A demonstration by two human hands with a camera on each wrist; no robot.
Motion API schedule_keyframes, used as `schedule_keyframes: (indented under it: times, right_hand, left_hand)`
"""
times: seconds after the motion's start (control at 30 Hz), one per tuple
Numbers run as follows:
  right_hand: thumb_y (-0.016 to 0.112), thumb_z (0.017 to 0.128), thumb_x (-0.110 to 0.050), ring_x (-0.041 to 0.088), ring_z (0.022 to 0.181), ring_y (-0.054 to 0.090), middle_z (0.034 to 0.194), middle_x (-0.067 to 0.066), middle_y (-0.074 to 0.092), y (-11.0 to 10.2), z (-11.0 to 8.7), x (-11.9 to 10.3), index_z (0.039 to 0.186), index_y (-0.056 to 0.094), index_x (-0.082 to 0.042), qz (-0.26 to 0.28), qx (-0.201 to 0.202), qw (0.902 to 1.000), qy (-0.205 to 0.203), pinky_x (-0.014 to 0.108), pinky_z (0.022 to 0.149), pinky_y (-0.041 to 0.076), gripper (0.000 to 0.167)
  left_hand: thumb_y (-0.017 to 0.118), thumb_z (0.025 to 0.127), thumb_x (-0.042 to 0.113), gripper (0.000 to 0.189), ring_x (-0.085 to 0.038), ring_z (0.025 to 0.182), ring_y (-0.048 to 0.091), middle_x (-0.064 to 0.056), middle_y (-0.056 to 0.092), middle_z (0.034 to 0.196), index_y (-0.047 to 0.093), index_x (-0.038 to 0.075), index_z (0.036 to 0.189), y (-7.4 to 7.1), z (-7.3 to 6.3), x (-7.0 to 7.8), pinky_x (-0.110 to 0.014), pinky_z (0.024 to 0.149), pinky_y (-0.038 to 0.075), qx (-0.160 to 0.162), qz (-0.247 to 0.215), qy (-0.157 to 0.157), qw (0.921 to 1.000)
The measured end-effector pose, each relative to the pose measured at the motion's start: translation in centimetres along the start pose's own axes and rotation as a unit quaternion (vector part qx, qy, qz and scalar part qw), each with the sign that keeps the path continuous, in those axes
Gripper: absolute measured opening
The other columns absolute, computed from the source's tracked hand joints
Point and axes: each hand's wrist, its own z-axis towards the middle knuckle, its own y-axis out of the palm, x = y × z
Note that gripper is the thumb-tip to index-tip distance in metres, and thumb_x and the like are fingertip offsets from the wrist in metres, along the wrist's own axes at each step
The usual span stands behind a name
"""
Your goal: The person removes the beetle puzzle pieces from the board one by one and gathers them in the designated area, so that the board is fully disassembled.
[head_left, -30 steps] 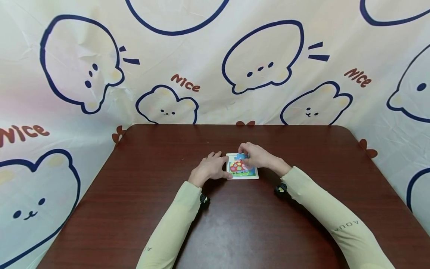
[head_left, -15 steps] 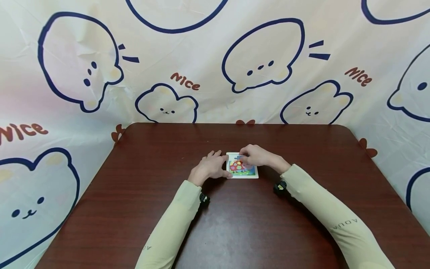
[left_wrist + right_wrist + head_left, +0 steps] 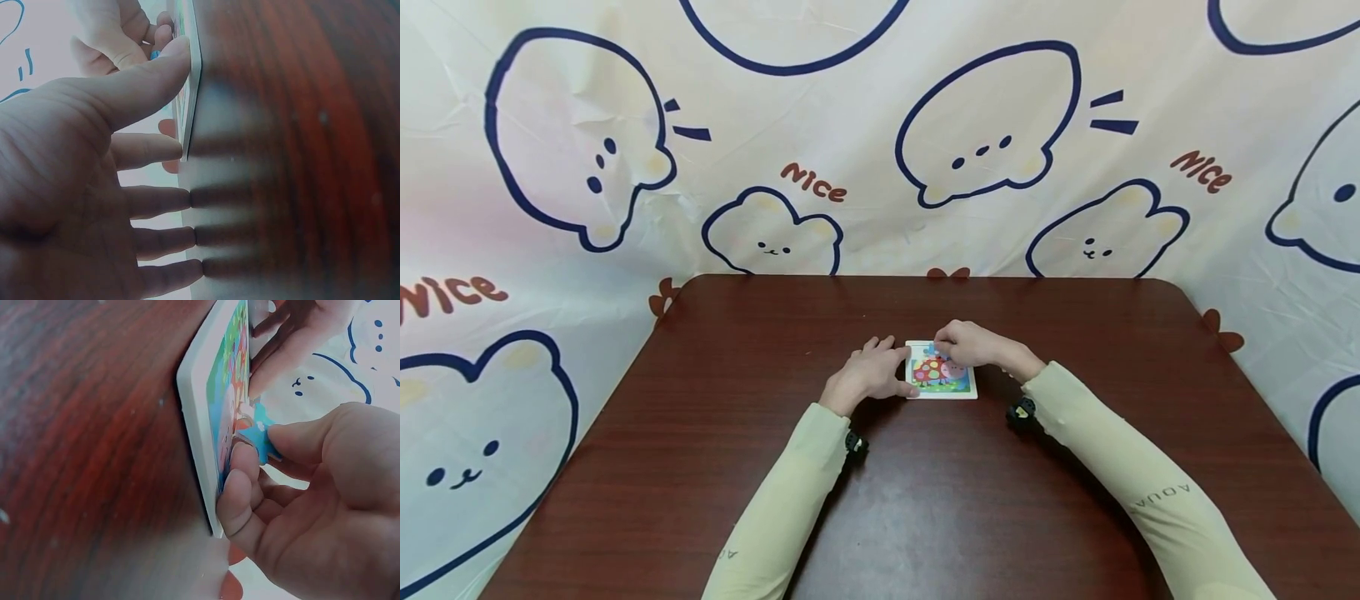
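A small jigsaw board (image 3: 946, 397) with a pale frame and a bright picture of a red spotted creature lies flat on the table. My left hand (image 3: 870, 372) rests at its left side; the thumb (image 3: 159, 78) lies on the frame's near corner, and the other fingers reach straight out, several tips touching the table. Over the far right part of the picture, my right hand (image 3: 976, 344) pinches a blue jigsaw piece (image 3: 262, 432) between thumb and fingers. In the right wrist view that piece is tilted above the board, with a gap under it. My right hand hides the board's far right corner.
The dark brown wooden table (image 3: 880, 508) spreads around the board on all sides. Behind it and at both sides hangs a pale curtain (image 3: 865, 125) printed with blue-outlined bears.
The right hand has shifted slightly over the board, its forearm edging left. The blue piece was visible, then mostly covered by the fingers, and shows again now. The left hand stays put.
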Motion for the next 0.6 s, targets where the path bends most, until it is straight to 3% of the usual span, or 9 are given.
schedule_keyframes:
  times: [0.23, 0.43, 0.6]
  right_hand:
    - [0.049, 0.102, -0.019, 0.015, 0.075, 0.056, 0.095, 0.005, 0.066, -0.2, -0.2, -0.3, 0.109, 0.071, -0.008, -0.003, -0.002, 1.0, 0.003, 0.027, 0.069, 0.045, 0.025]
    - [0.055, 0.1, -0.022, 0.017, 0.081, 0.057, 0.096, 0.005, 0.069, -0.6, -1.1, 0.2, 0.107, 0.073, -0.012, 0.022, 0.028, 0.9993, -0.014, 0.029, 0.071, 0.046, 0.022]
    - [0.056, 0.1, -0.024, 0.018, 0.075, 0.056, 0.094, 0.006, 0.067, -1.0, -1.8, 0.8, 0.106, 0.072, -0.014, 0.048, 0.038, 0.998, -0.015, 0.029, 0.063, 0.046, 0.02]
  left_hand:
    - [0.067, 0.089, 0.051, 0.079, -0.038, 0.151, 0.016, -0.013, 0.021, 0.164, 0.034, 0.021, 0.154, 0.0, -0.1, 0.0, -0.056, 0.119, 0.022, 0.002, -0.002, 0.0, 1.0]
    - [0.068, 0.088, 0.051, 0.079, -0.038, 0.151, 0.017, -0.014, 0.022, 0.163, 0.035, 0.02, 0.153, 0.1, 0.0, 0.1, -0.057, 0.119, 0.022, 0.001, -0.004, 0.002, 1.0]
    - [0.068, 0.088, 0.051, 0.08, -0.039, 0.151, 0.017, -0.014, 0.022, 0.163, 0.035, 0.02, 0.153, 0.1, 0.0, 0.1, -0.057, 0.119, 0.023, 0.003, -0.004, 0.0, 1.0]
